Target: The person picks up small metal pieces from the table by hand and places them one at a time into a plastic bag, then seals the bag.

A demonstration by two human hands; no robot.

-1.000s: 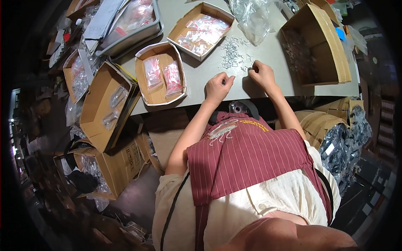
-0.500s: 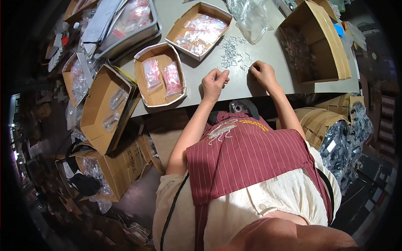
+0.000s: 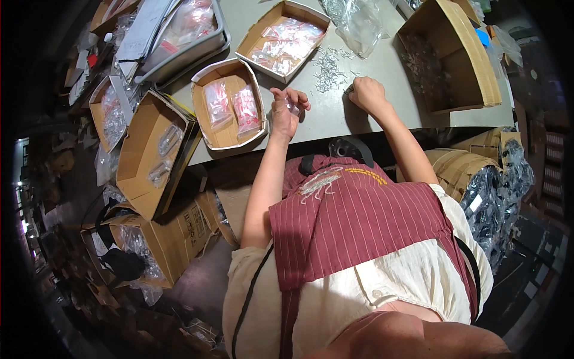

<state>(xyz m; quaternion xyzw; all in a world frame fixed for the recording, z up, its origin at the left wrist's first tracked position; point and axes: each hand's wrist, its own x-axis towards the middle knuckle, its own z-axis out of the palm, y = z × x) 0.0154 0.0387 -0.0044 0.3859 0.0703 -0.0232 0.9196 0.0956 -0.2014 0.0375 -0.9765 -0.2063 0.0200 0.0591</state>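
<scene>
My left hand (image 3: pixel 286 113) is at the table's front edge, palm turned up, its thumb raised and fingers curled over a small clear plastic bag (image 3: pixel 292 106). To its right, my right hand (image 3: pixel 367 94) is closed in a fist above the tabletop, knuckles up; whatever its fingers hold is hidden. Just beyond and between the hands lies a loose pile of small silvery screws (image 3: pixel 329 70). Left of my left hand, a shallow cardboard tray (image 3: pixel 226 141) holds packed clear bags with red markings (image 3: pixel 246 110).
Behind that tray, another cardboard tray (image 3: pixel 281 76) is full of small packets. A grey plastic bin (image 3: pixel 222 37) stands far left, a large clear bag (image 3: pixel 360 33) at the back. An open carton (image 3: pixel 472 66) with dark small parts stands right. More cartons (image 3: pixel 133 179) sit lower left.
My left hand has moved left and turned palm up, its fingers loosening from a pinch. My right hand has shifted slightly back toward the table's far side and rolled knuckles up.
</scene>
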